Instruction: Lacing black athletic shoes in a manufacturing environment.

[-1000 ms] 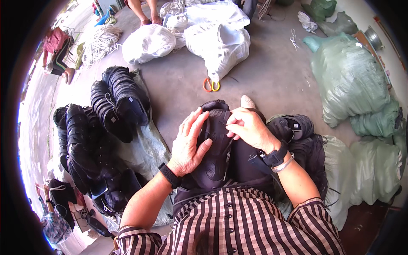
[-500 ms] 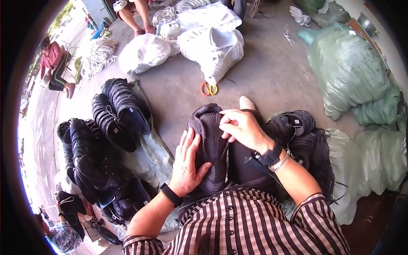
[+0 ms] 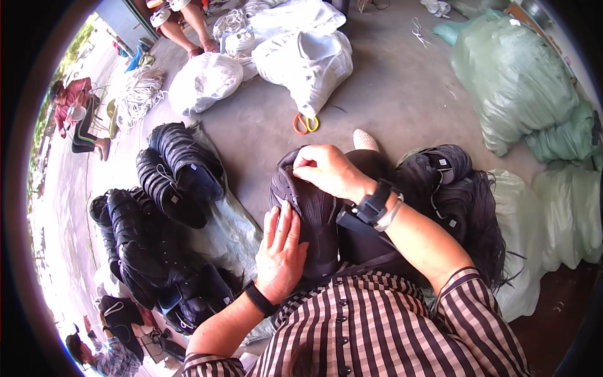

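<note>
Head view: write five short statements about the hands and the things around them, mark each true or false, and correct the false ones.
1. The left hand rests against a black shoe. True.
2. The orange and yellow loops lie on the shoe. False: they lie on the floor, by a white bag.
3. The right hand is at the shoe's far end. True.
4. The green bags are at the picture's left. False: they are at its right.
5. The person's shirt is striped. True.
</note>
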The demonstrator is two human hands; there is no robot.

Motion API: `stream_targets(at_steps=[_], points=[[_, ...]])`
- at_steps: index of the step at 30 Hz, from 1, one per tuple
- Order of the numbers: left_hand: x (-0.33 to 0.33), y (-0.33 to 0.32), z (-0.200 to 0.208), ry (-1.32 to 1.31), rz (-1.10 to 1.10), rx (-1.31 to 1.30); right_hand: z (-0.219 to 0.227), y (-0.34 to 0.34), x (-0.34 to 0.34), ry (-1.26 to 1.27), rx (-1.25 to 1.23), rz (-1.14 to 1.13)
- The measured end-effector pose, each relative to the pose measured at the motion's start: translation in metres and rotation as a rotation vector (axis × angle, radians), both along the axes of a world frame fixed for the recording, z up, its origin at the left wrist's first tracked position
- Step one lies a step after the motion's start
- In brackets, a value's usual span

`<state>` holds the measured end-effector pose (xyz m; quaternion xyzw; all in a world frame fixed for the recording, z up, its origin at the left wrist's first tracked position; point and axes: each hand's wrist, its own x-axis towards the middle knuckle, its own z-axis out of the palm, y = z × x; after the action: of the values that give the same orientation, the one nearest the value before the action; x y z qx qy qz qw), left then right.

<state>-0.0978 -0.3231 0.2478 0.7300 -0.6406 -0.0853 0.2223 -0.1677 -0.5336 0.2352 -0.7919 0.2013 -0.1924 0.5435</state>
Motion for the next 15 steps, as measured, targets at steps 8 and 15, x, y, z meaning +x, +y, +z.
stream_targets(at_steps=[8,15], points=[[0.002,0.001,0.011,-0.024,-0.005,-0.074,0.025,0.051,-0.078,0.117,0.199,-0.045],[0.019,-0.005,0.011,0.151,-0.001,-0.135,0.02,0.071,-0.086,0.176,0.133,-0.131]])
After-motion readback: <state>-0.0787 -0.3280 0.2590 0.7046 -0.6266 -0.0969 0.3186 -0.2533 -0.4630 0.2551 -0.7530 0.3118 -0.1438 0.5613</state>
